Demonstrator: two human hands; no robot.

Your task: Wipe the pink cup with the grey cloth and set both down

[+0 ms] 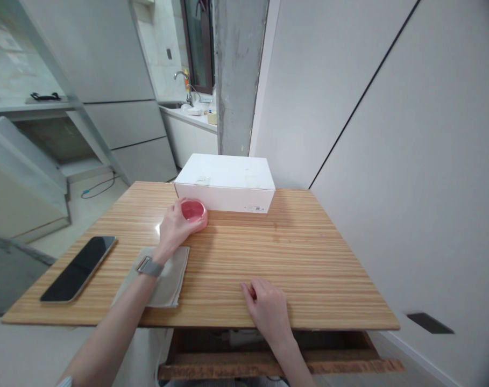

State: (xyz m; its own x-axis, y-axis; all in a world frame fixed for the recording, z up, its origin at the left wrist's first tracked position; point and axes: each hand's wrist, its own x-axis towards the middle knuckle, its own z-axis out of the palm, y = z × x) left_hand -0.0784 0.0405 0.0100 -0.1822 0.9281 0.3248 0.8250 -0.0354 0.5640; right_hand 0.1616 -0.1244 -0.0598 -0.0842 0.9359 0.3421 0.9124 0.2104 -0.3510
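My left hand (175, 221) is closed around the left side of a small pink bowl (204, 221). The bowl stands by the front left corner of a white box (225, 197), tilted slightly or flat, I cannot tell which. Under my left wrist lies a folded light grey cloth (169, 285). My right hand (267, 303) rests near the table's front edge with its fingers curled in and the thumb alongside. Nothing shows in it, though the inside of the palm is hidden.
A black phone (79, 269) lies at the left of the striped wooden table (309, 258). Below the front edge a drawer (212, 371) is pulled out. A white wall (409, 161) borders the right side. A sink with a tap (189, 88) is farther back.
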